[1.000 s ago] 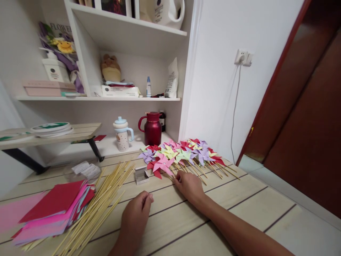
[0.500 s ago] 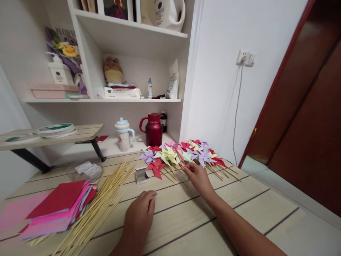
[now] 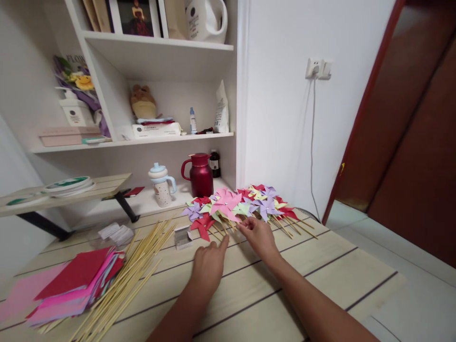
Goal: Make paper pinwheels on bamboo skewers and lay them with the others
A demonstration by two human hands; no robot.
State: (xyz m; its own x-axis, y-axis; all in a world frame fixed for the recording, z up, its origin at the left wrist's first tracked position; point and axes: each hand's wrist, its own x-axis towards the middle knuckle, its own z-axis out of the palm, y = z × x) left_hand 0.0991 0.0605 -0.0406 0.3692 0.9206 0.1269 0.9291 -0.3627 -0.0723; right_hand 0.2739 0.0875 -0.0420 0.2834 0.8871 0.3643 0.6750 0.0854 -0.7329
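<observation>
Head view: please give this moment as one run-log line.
right hand: holding pink pinwheel | left hand: near red pinwheel | bamboo sticks: on table, beside coloured paper

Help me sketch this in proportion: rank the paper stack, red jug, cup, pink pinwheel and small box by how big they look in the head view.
1. Paper stack
2. Red jug
3. Cup and pink pinwheel: too alike to rank
4. Small box
</observation>
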